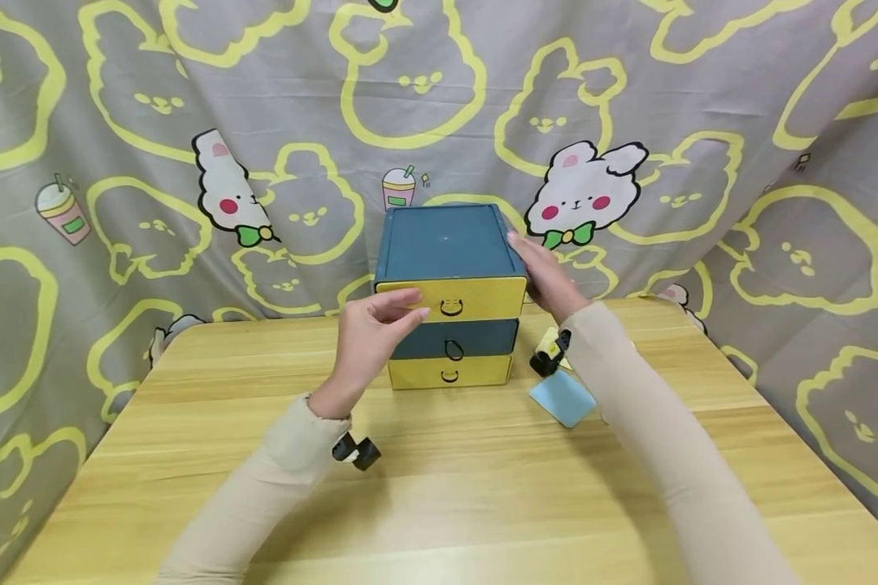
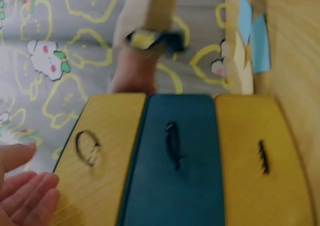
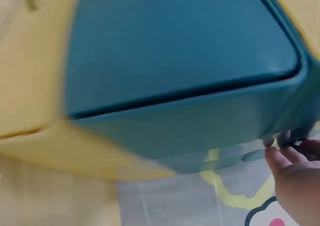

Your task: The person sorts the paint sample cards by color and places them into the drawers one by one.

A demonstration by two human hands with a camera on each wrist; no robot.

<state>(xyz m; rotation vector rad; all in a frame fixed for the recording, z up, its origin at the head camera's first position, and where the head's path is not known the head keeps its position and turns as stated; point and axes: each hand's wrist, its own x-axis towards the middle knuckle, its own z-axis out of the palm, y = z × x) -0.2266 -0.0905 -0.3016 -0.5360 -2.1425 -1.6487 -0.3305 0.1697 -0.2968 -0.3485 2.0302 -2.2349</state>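
Note:
A small stack of drawers with a dark blue top [image 1: 446,240] stands on the table. Its top drawer front [image 1: 490,297] is yellow, the middle drawer front [image 1: 420,343] blue, and the bottom one [image 1: 417,374] yellow, each with a small dark loop handle. My left hand [image 1: 366,337] is at the top drawer's front left corner, fingers and thumb extended; the left wrist view shows these fingers [image 2: 32,198] beside that edge. My right hand [image 1: 547,276] rests against the stack's right side near the top. In the right wrist view its fingertips [image 3: 280,153] touch the blue side wall.
Light blue paper [image 1: 563,398] and pale yellow pieces lie on the wooden table [image 1: 468,471] right of the stack, partly hidden by my right forearm. A grey patterned curtain [image 1: 439,97] hangs close behind. Small black cameras [image 1: 356,451] are strapped to both wrists.

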